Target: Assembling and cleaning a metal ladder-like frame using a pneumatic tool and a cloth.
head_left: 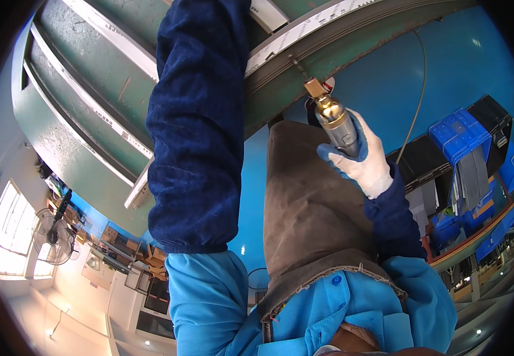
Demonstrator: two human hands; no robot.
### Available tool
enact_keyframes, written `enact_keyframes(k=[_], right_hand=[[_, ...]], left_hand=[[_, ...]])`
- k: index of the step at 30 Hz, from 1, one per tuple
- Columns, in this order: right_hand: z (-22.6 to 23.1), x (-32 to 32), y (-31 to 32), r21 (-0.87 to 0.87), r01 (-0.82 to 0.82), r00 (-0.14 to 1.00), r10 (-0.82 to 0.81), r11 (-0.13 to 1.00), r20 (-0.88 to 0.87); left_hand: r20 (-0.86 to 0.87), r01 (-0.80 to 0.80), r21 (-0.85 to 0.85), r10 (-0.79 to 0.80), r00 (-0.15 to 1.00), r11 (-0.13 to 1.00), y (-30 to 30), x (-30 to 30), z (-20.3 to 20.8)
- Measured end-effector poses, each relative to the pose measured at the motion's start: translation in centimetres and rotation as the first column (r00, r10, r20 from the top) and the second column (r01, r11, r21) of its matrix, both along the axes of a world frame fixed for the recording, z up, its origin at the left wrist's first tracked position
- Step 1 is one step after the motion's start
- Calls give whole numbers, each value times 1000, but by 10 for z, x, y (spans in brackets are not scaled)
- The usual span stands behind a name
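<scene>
My right hand, in a white glove with blue-coated fingers, is wrapped round a die grinder. The tool has a grey body, a shiny brass-coloured collar and a thin dark bit. Its bit points up and left, close to the edge of a long grooved metal profile on the green table; whether they touch I cannot tell. My left arm, in a navy oversleeve, stretches over the table and leaves the picture at the top, so my left hand is out of sight.
Several long profiles with white printed film lie across the green table. A thin hose curves over the blue floor at right. Blue crates with grey pieces stand on a rack. A fan stands at far left. A brown apron covers my front.
</scene>
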State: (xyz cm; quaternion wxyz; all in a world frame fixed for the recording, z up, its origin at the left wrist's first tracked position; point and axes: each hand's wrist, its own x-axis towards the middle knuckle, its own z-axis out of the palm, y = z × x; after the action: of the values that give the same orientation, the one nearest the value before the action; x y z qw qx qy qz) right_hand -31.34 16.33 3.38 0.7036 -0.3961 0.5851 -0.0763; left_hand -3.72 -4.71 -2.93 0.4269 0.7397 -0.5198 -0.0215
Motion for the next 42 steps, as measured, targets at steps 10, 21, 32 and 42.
enact_keyframes(k=[10,21,32,42], right_hand=[[2,56,66,-274,-157,982,121,949,-143],[-3,90,83,-129,-21,993,6,991,-118],[-18,94,95,-630,-253,943,41,735,-331],[-11,103,88,-294,-111,984,63,949,-166]], left_hand=[[441,110,84,-136,887,990,83,88,45],[12,35,-6,-35,999,999,101,88,-5],[-144,24,7,-22,989,1000,105,91,3],[-74,61,-95,-68,995,994,102,97,-2]])
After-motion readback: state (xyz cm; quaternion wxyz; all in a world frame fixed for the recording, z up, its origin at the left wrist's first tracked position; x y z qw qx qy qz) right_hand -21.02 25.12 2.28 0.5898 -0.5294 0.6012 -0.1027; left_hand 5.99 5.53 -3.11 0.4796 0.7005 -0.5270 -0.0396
